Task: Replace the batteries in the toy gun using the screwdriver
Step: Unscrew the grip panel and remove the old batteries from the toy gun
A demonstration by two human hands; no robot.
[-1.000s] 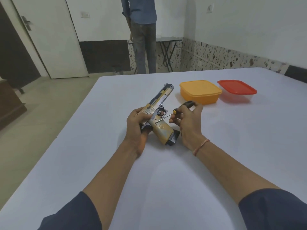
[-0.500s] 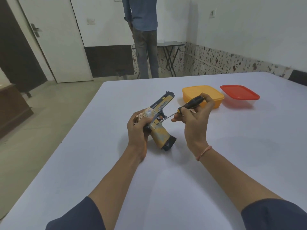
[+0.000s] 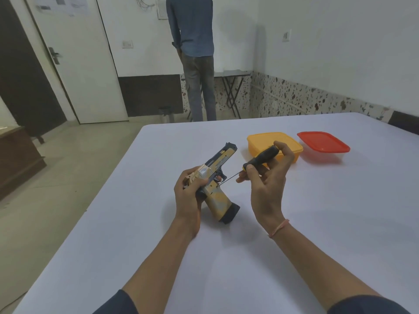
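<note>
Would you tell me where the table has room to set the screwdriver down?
Bare table lies right of the right hand, nearer than the red lid, and left of the left hand. Crowded around the toy gun, screwdriver and yellow box.

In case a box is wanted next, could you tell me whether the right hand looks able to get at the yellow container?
Probably yes: the yellow container sits beyond the right hand with nothing between them. But its fingers grip the screwdriver, so it would likely have to put that down first.
</note>
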